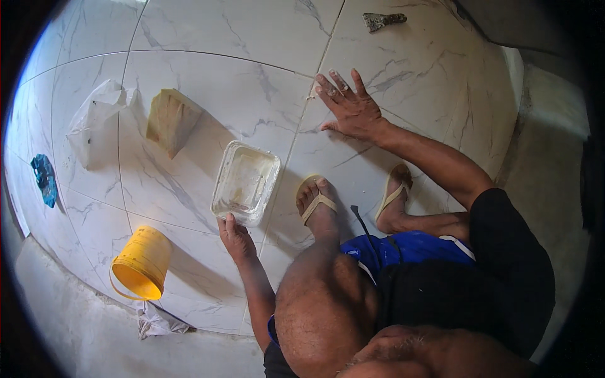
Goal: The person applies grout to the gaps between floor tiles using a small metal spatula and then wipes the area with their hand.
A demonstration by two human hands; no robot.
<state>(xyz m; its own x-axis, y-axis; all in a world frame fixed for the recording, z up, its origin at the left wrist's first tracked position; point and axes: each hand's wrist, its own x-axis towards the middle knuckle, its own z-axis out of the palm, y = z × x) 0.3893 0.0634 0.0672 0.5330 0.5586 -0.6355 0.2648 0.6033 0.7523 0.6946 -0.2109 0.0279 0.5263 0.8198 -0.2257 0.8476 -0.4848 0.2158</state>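
Note:
My left hand [236, 239] grips the near edge of a white rectangular plastic tub [276, 179], thumb at the rim and the other fingers mostly hidden. The tub's inside is smeared with a whitish paste, with some brownish residue near my thumb. My right hand [351, 110] is spread out over the tiles, palm down, fingers apart and holding nothing. White paste clings to its fingers. It lies beyond my feet, right of the tub; I cannot tell whether it touches the floor.
Marbled white tiles [265, 120] cover the floor. Left of the tub are a yellow bucket [144, 258], an open-topped yellowish bag [170, 123], a white plastic bag [94, 126] and crumpled blue plastic [44, 181]. A crusted flat tool [383, 22] lies far right. A rag [157, 321] lies near the bucket.

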